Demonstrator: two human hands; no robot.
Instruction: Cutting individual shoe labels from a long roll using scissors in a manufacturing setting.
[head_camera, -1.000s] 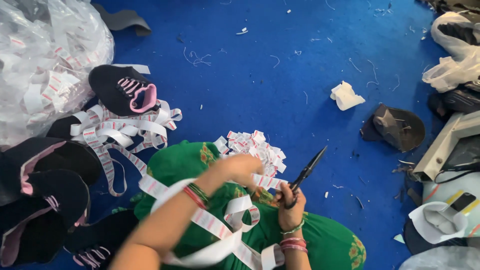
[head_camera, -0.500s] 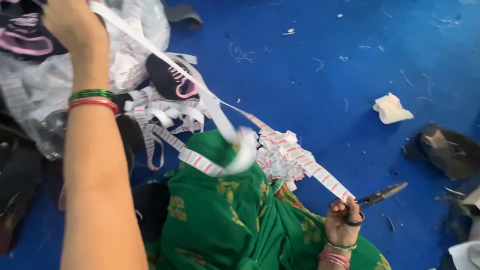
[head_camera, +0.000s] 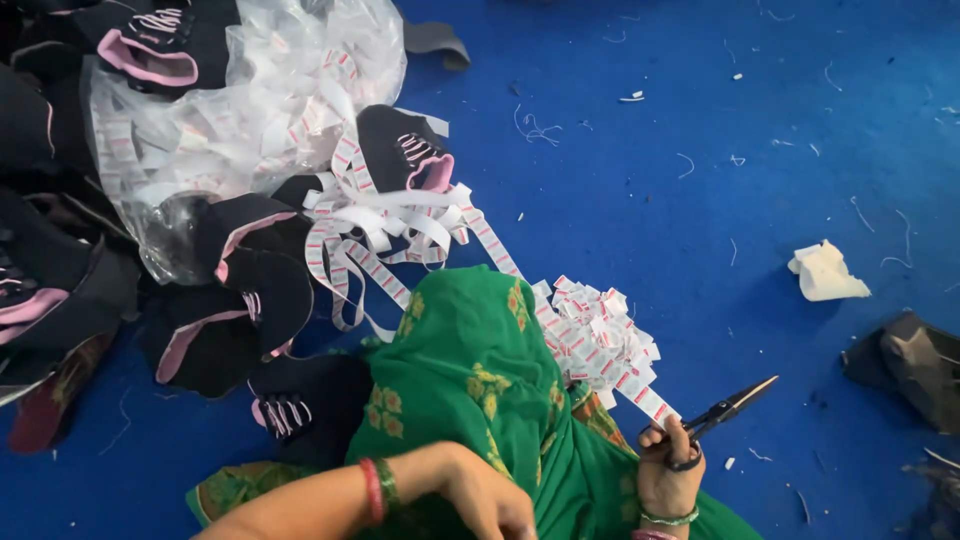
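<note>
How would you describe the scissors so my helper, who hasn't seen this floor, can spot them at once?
Start at the green cloth draped over the person's lap at the bottom of the view. Just to its right, the right hand holds the scissors above the blue floor, blades pointing up and right. They are the only dark, slim metal tool, beside the heap of white-and-red labels.

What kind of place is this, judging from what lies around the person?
Probably a footwear or garment workshop floor. Black shoe uppers with pink lining lie heaped, a white label strip trails over them, and the right hand holds scissors by cut labels.
</note>
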